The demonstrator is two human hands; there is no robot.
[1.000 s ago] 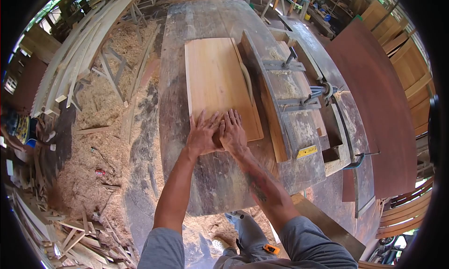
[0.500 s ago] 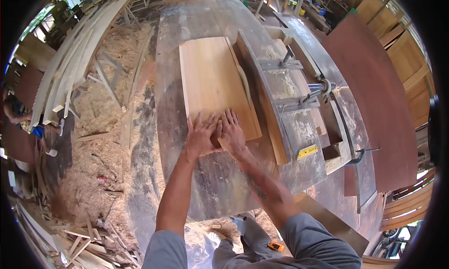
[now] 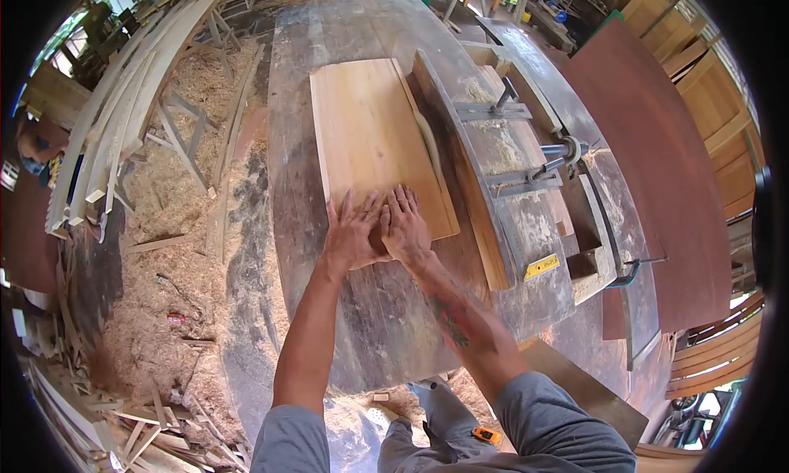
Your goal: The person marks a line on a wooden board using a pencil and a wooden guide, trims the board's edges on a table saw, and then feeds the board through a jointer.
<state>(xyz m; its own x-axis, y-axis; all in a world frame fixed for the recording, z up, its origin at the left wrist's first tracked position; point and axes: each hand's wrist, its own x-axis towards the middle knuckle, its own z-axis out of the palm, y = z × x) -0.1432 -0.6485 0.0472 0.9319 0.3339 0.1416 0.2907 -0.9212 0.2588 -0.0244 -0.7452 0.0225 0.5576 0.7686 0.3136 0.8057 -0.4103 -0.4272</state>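
Note:
A pale, flat wooden board (image 3: 370, 128) lies lengthwise on a worn dark worktable (image 3: 329, 29). My left hand (image 3: 355, 230) rests on its near end, fingers spread and palm down. Close against it, my right hand (image 3: 404, 226) lies with fingers stretched out over the same end. Between the board and a long upright timber fence (image 3: 460, 161) sits a thin curved strip of wood (image 3: 429, 144), along the board's right edge. The near edge of the board is partly hidden under my hands.
Metal bars and a shaft (image 3: 563, 154) sit right of the fence, near a yellow label (image 3: 541, 266) and a clamp (image 3: 629, 274). Long planks (image 3: 140, 95) rest on trestles at left, with a person (image 3: 41, 144) behind them. Sawdust (image 3: 177, 309) and offcuts cover the floor.
My hands stay on the near end of the board, nearly unmoved. At far left, the person has shifted behind the planks, and the leg seen earlier is mostly hidden.

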